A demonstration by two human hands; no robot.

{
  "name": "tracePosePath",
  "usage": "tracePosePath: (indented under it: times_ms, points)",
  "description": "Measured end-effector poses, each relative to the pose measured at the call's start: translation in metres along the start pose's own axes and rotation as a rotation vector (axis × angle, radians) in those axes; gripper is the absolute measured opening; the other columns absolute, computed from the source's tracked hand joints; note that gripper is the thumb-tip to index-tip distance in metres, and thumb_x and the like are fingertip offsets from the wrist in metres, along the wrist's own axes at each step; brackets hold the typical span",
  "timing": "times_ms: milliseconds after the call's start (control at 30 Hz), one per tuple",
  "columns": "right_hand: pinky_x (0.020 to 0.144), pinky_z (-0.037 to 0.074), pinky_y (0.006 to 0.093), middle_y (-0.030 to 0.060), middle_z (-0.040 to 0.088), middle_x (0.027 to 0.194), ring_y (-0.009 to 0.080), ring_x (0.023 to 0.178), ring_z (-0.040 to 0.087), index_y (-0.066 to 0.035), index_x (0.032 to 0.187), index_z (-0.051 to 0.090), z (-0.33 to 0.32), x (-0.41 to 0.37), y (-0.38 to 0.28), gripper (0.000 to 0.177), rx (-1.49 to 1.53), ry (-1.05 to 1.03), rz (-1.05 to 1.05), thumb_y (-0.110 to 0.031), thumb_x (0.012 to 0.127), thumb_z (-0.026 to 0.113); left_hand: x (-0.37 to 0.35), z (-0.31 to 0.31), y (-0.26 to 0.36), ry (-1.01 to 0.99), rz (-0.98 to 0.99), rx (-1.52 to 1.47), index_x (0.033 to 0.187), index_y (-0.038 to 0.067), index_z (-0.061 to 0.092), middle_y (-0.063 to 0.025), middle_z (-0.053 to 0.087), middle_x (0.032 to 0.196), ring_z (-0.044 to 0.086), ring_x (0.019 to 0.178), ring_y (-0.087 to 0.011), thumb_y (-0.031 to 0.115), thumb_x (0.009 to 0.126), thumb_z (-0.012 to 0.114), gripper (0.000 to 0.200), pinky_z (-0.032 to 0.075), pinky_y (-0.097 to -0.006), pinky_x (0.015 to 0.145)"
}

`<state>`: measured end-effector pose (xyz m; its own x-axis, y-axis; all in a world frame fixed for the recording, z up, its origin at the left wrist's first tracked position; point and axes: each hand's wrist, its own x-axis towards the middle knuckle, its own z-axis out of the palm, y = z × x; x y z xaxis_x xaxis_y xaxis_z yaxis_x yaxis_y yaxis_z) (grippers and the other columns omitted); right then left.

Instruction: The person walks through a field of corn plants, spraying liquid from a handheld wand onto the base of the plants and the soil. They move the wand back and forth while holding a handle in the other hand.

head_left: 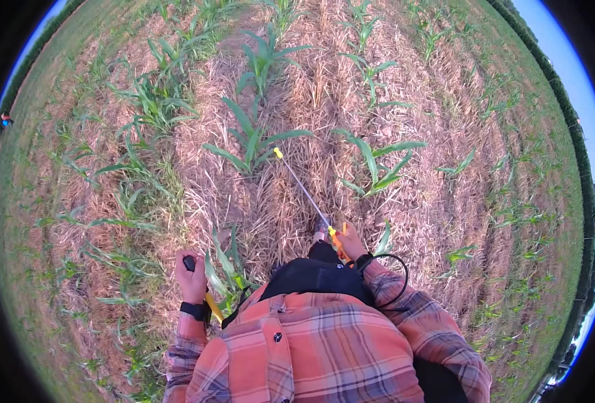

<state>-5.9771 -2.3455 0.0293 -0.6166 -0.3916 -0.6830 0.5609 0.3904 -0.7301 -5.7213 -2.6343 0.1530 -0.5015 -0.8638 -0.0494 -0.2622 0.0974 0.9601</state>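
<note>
two sleeves and shirt front: plaid flannel (pixel 324 342), nearest, with one arm reaching out on each side.
yellow lever: (pixel 213 306) at near left, slanting up to the fist; probably a pump arm, set at the side so one hand can work it alone.
left hand: (pixel 191 281) clamped round the black grip (pixel 189 262), knuckles outward, likely for a firm push and pull on the lever.
black hose: (pixel 407 272) looping wide outside the right wrist, seemingly slack enough to let the arm swing.
right hand: (pixel 351 243) closed round the orange spray handle (pixel 341 248), in front of the body and right of centre; the hold looks suited to steering the tip. whether a finger presses the trigger, i cannot tell.
spray wand: (pixel 304 189) beyond the right hand, above the straw-strewn soil.
wand's long axis: one straight slant, from the handle at near right to the tip at far left.
yellow nozzle: (pixel 278 154) the far end, pointing forward and left, just beside a young maize plant (pixel 249 144); contact cannot be told.
right maize plant: (pixel 376 168) well apart from the nozzle.
far left: a person (pixel 6 119), small, at the field's edge.
</note>
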Motion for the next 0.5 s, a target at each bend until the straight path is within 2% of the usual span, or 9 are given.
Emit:
tracePosePath:
  times_ms: [33,100,167,267,333,400,500]
  points:
    - [0.029,0.033,0.0241,0.0083,0.052,0.064,0.0122,0.037,0.045,-0.014,0.127,0.021,-0.005,0.013,-0.002,0.053,0.026,-0.017,-0.093,-0.017,0.081,0.047,0.004,0.004,0.005,0.007,0.009,0.004,0.08,0.008,0.041,0.0025,0.039,0.058,0.035,0.037,-0.0029,0.0,0.076,0.051,0.013,0.028,-0.0171,0.032]
    - [0.03,0.033,0.025,0.0089,0.052,0.065,0.0132,0.038,0.045,-0.015,0.129,0.015,-0.019,0.038,-0.011,0.059,-0.006,-0.009,-0.116,-0.014,0.08,0.048,0.012,0.014,0.018,0.096,-0.035,0.048,0.076,0.006,0.042,0.0032,0.038,0.061,0.033,0.049,-0.0043,-0.001,0.074,0.052,0.012,0.028,-0.0195,0.044]
    - [0.031,0.035,0.0263,0.0102,0.053,0.068,0.0147,0.04,0.048,-0.016,0.132,0.008,-0.037,0.061,-0.022,0.068,0.001,-0.021,-0.132,-0.009,0.078,0.049,0.023,0.025,0.029,0.084,-0.022,0.065,0.076,0.006,0.042,0.0031,0.038,0.061,0.033,0.049,-0.0043,-0.001,0.074,0.052,0.012,0.028,-0.0194,0.044]
    - [0.034,0.037,0.0263,0.0104,0.053,0.069,0.0148,0.041,0.049,-0.017,0.133,0.005,-0.068,0.08,-0.043,0.072,0.14,-0.011,-0.134,-0.007,0.077,0.05,0.042,0.059,0.052,0.038,-0.012,0.078,0.077,0.006,0.042,0.0029,0.038,0.059,0.034,0.046,-0.0042,0.0,0.075,0.051,0.011,0.028,-0.0195,0.041]
    - [0.035,0.037,0.0265,0.0107,0.053,0.07,0.015,0.043,0.05,-0.017,0.133,0.004,-0.096,0.09,-0.047,0.076,0.156,0.016,-0.13,-0.004,0.076,0.052,0.051,0.088,0.073,0.005,-0.076,0.073,0.079,0.007,0.042,0.0028,0.038,0.057,0.035,0.042,-0.0039,0.001,0.075,0.051,0.012,0.028,-0.0196,0.037]
    - [0.035,0.038,0.0271,0.0109,0.053,0.071,0.0155,0.043,0.05,-0.018,0.132,0.002,-0.124,0.1,-0.05,0.079,0.159,0.047,-0.23,-0.002,0.074,0.053,0.061,0.109,0.081,-0.022,-0.065,0.059,0.079,0.008,0.042,0.0028,0.039,0.056,0.035,0.04,-0.0038,0.001,0.075,0.051,0.012,0.028,-0.0195,0.035]
    - [0.035,0.039,0.0272,0.0112,0.053,0.069,0.0168,0.042,0.051,-0.015,0.132,-0.001,-0.16,0.104,-0.057,0.083,0.23,0.114,-0.207,-0.001,0.071,0.054,0.073,0.133,0.096,-0.052,-0.023,0.092,0.08,0.008,0.042,0.0027,0.039,0.056,0.035,0.039,-0.0037,0.001,0.075,0.051,0.013,0.028,-0.0193,0.034]
